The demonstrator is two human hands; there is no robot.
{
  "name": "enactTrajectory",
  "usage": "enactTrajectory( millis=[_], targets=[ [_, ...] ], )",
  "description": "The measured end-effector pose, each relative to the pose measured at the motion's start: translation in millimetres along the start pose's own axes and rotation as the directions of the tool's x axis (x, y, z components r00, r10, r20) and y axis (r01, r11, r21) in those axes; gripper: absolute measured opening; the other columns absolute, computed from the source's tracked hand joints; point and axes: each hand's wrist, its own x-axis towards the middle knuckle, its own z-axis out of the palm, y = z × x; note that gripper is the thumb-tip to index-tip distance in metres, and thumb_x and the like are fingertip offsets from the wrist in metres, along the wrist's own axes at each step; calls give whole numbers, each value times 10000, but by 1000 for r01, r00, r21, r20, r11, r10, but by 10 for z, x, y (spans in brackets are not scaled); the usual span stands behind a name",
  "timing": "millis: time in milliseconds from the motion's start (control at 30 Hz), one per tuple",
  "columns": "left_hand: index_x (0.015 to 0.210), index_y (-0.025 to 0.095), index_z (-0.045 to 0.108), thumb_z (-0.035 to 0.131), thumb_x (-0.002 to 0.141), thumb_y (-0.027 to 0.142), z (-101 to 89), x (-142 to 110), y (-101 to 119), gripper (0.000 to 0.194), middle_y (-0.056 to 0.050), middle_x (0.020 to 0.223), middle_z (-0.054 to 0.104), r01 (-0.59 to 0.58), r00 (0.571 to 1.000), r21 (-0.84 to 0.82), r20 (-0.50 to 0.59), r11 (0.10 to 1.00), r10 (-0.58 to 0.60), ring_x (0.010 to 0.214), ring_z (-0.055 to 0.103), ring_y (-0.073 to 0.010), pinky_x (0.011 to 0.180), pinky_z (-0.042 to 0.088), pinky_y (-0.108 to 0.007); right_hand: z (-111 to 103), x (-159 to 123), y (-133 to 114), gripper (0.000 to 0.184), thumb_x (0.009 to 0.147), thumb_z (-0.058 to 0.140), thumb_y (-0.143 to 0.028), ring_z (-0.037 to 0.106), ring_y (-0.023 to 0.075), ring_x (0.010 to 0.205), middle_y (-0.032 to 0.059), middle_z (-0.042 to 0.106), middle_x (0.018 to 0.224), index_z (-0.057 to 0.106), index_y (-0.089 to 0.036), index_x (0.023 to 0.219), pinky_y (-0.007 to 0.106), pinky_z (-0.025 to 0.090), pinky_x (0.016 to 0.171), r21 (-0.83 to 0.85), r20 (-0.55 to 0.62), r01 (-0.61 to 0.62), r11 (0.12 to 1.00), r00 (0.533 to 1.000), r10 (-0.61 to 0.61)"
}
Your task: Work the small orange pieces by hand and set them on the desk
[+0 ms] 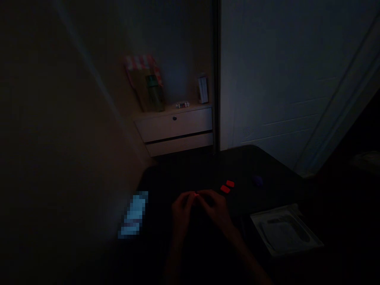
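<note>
In the dim light, my left hand (181, 208) and my right hand (217, 205) meet above the dark table, thumbs and fingertips pinched together. Between the fingertips shows a bright sliver of a small red piece (196, 194); the fingers hide most of it, so its kind cannot be made out. To the right of my right hand lie two flat red pieces, a nearer one (225, 189) and a farther one (230, 183). Beyond them is a small purple, rounded object (258, 181).
A clear packet (285, 229) lies at the table's right edge. To the left glows a pixelated screen (133, 215). Behind the black table (190, 170) stands a drawer unit (181, 124) bearing a green bottle (156, 95) and books (203, 90). A white door (267, 79) rises at right.
</note>
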Motion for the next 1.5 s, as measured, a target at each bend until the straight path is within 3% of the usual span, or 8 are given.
enactTrajectory(
  millis=[667, 900, 1100, 1300, 1500],
  targets=[
    [887, 151, 773, 786, 771, 408, 9, -2, 27, 282, -72, 811, 769, 19, 999, -35, -32, 999, -20, 730, 696, -190, 701, 560, -291, -19, 13, 12, 160, 966, 645, -284, 710, 207, 896, 58, 749, 977, 782, -251, 1042, 334, 570, 824, 58, 37, 61, 996, 997, -63],
    [912, 151, 769, 765, 793, 413, 10, -2, -11, 288, -75, 846, 772, 30, 999, -69, -33, 997, -33, 744, 691, -187, 703, 546, -285, -24, 29, 11, 203, 959, 651, -305, 724, 219, 928, 65, 765, 1019, 767, -259, 1119, 352, 575, 852, 82, 17, 21, 996, 1000, -23],
    [883, 147, 771, 742, 814, 427, 3, -13, 2, 290, -58, 776, 749, 27, 999, -39, -22, 999, -27, 727, 678, -185, 701, 530, -277, -26, 47, 0, 129, 948, 667, -297, 708, 207, 878, 50, 748, 935, 781, -245, 975, 331, 564, 808, 96, 16, 31, 995, 999, -33],
    [885, 157, 759, 736, 820, 451, -5, 0, -38, 302, -70, 839, 762, 21, 1000, -41, -17, 999, -21, 766, 689, -197, 694, 522, -274, -16, 29, -52, 198, 947, 671, -309, 695, 202, 937, 58, 728, 1026, 748, -256, 1122, 332, 556, 850, 85, 77, 44, 995, 996, -50],
    [886, 163, 757, 636, 911, 471, -12, -8, -34, 332, -48, 791, 740, -25, 1000, 17, 2, 1000, 25, 739, 662, -174, 686, 499, -256, -13, 41, -24, 142, 956, 661, -338, 698, 205, 902, 47, 740, 964, 744, -237, 1009, 324, 543, 824, 60, 48, -14, 998, 999, 11]
  ],
)
